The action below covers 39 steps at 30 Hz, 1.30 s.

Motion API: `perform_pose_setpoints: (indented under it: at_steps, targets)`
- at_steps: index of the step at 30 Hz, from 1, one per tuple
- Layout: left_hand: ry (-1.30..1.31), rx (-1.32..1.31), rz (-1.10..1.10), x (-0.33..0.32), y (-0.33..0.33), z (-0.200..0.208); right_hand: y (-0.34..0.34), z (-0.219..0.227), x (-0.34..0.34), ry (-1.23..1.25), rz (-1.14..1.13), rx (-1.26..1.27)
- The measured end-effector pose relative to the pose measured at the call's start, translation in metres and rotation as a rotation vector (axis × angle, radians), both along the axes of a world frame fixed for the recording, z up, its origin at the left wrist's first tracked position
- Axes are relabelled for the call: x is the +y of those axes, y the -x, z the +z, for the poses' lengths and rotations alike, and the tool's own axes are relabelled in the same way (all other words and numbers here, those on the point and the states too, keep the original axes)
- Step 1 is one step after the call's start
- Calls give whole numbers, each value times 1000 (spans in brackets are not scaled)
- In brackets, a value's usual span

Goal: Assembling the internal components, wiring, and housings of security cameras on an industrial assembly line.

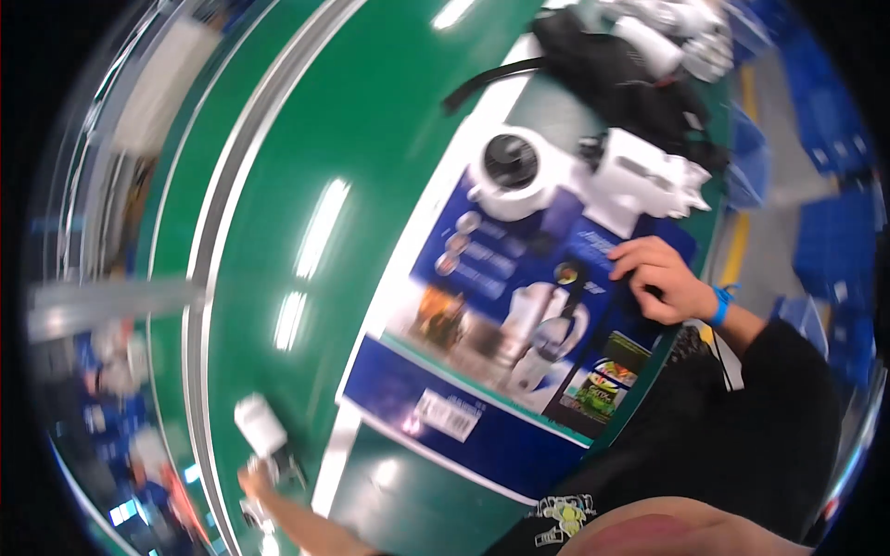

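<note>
On the green belt at lower left, my left hand (258, 480) is closed around the dark end of a white cylindrical appliance part (260, 424); blur hides some of its fingers. My right hand (660, 280), with a blue wristband, rests its loosely bent, parted fingers on the upper right of a large blue printed carton (436, 394). No object shows in its grasp. On the carton's far end sits a round white appliance part with a dark centre (513, 167). Beside it, just beyond my right fingertips, lies a white wrapped piece (640, 176).
A black bag or cloth with a strap (603, 69) lies beyond the carton, with several white parts (672, 37) behind it. A metal rail (209, 213) borders the belt at left. Blue bins (839, 241) stand at right, past the bench edge.
</note>
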State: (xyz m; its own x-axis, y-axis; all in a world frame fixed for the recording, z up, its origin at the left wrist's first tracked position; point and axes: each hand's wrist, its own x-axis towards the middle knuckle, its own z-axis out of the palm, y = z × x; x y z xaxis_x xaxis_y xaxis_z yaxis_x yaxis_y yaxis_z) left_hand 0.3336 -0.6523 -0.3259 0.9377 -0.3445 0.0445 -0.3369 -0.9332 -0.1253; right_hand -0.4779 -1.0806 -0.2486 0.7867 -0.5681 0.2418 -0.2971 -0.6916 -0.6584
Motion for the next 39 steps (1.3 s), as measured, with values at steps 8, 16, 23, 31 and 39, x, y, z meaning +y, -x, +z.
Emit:
perform_pose_setpoints:
  at_steps: [8,16,23,31,39]
  targets:
    - [307,-417,-252,-17,91,137,12,3,9,31,-20,-85]
    - [338,-147,-604,-151,327,294,13,-16,7,82,9,-218]
    - [365,208,-1049,-274,467,217,23,-22,3,-88,-5,-401]
    - [124,163,-1223,-326,582,144,64,22,41,-1308,443,-1385]
    - [125,-30,-1427,-318,615,151,84,60,83,-1389,939,-1670]
